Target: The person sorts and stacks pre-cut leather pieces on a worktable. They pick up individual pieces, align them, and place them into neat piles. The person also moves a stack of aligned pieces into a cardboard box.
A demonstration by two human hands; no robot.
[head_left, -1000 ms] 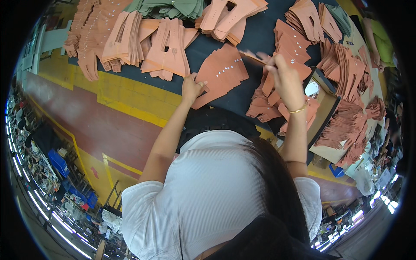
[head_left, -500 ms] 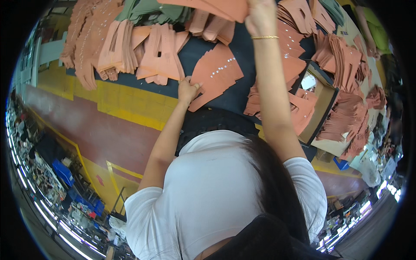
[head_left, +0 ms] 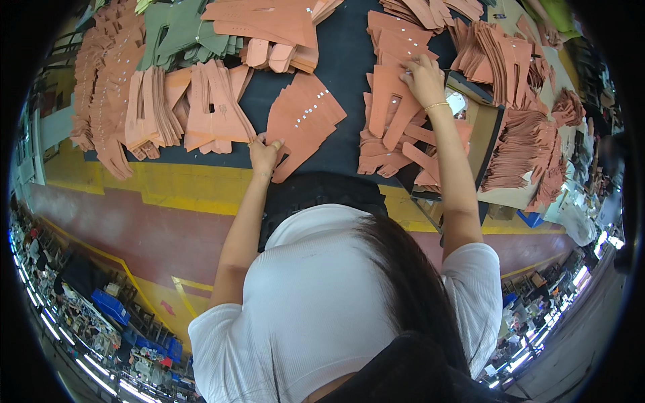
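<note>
Hands well apart over a dark-topped table (head_left: 259, 91), a person in a white ribbed top (head_left: 316, 269) works among terracotta-coloured cut pieces, seen as I follow remotely through the head camera. The left hand (head_left: 264, 158) touches the lower-left edge of a fanned stack (head_left: 306, 114) marked with a row of small white patches; thumb and forefinger are near each other there, but I cannot tell whether they pinch the edge or merely rest against it. The right hand (head_left: 424, 79) is at the upper-right corner of a slotted piece (head_left: 390, 97) — fingers bent, tips touching it (whether they have closed on it, I cannot make out).

That piece lies to the left of and below the right hand, its two legs pointing toward the person, while the fan spreads up and to the right of the left hand. A second fan (head_left: 402, 41) lies just beyond the right fingertips, and an open box (head_left: 480, 138) sits beside the right forearm.

The step in hand, as I judge it, is sorting loose pieces by hand; the next move appears to call for a clean pinch on one layer — with the fanned stack steadied on the left.
</note>
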